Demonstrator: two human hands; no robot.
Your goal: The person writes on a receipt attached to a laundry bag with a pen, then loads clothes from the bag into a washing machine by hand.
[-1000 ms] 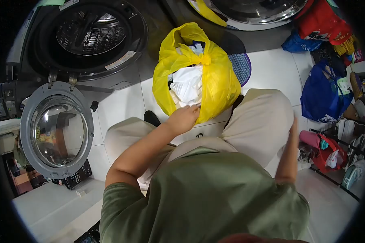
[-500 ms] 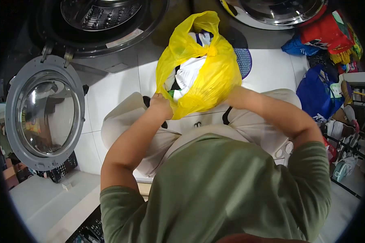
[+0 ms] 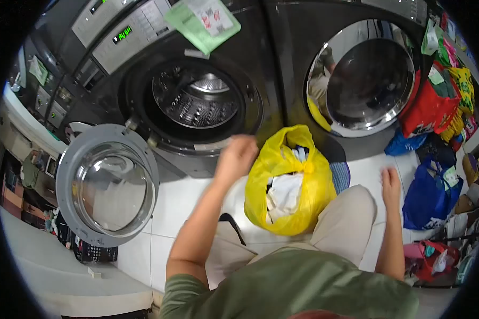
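Note:
A yellow plastic bag [image 3: 323,183] stands on the floor between my knees, with white and dark clothes [image 3: 285,192] showing through its opening. My left hand [image 3: 238,155] is raised beside the bag's upper left side, just below the rim of an open washing machine [image 3: 207,144]. Its fingers look curled but are blurred, and I cannot tell whether they touch the bag. To the right, away from the bag, my right hand [image 3: 390,183] is up over the floor, blurred, with its fingers stretched out and nothing seen in them.
The round glass door [image 3: 107,186] swings out at the left. A second machine has its door [image 3: 370,77] closed. A green paper [image 3: 205,24] hangs on the first machine. Red [image 3: 428,106] and blue bags [image 3: 431,194] stand at the right, near shoes.
Both hands have left the yellow bag: the left went up towards the machine, the right out to the right. My view has tilted up, showing more of the machines.

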